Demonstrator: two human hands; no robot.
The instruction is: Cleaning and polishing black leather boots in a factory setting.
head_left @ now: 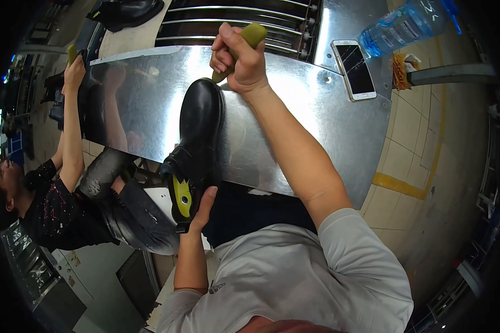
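A black leather boot (199,119) lies lengthwise over the near edge of the metal table, its toe pointing away from me. Yellow-green lining shows inside its opening. My left hand (205,208) grips the boot at the heel end; its thumb is on the side and the other fingers are hidden beneath. In my right hand (241,61) is an olive-green rounded stick (254,34), with the fingers wrapped round it. The stick's lower end comes down at the edge of the boot's toe, seemingly touching it. Whether it has a blade or brush there cannot be made out.
The shiny metal table (261,144) has a conveyor with metal bars (236,16) beyond it. A cracked phone (356,72) and a blue water bottle (397,32) lie at the right. Another black boot (129,14) rests far left. A co-worker (66,202) sits at the left, arm raised.
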